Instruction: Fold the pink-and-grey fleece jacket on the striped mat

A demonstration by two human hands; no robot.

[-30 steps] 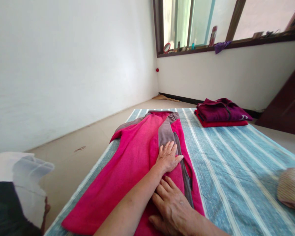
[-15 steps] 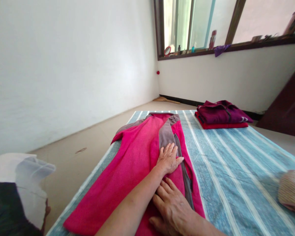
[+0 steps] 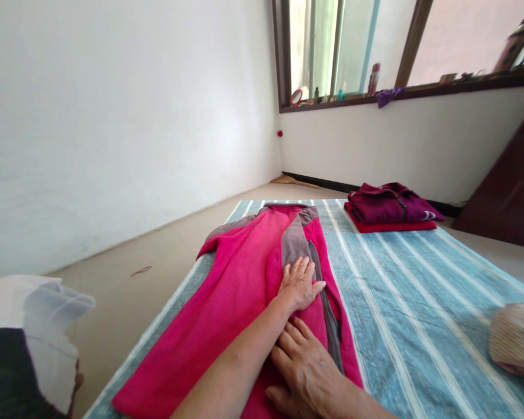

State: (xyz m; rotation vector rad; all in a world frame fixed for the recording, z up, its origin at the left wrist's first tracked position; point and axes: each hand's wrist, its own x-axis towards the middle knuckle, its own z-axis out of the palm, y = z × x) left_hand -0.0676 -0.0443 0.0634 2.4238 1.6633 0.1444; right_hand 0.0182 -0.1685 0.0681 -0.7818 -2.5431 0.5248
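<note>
A pink jacket (image 3: 227, 308) with grey panels lies on a blue striped cloth, its collar at the far end and one side folded inward. My left hand (image 3: 300, 283) rests flat on the folded grey and pink part, fingers spread. Closer to me, my right hand (image 3: 303, 364) presses on the same folded part, its fingers stretched out and its thumb against the pink fabric. Neither hand grips anything. The left forearm covers some of the jacket's middle.
Folded purple and red clothes (image 3: 393, 206) are stacked at the far right of the striped cloth (image 3: 402, 279). A beige knitted item (image 3: 517, 340) lies at the right edge. White and dark bags (image 3: 39, 337) stand at the lower left. Small items line the windowsill (image 3: 353, 98).
Both hands stay in place on the jacket. The view has shifted slightly, so the background sits a little lower and further left.
</note>
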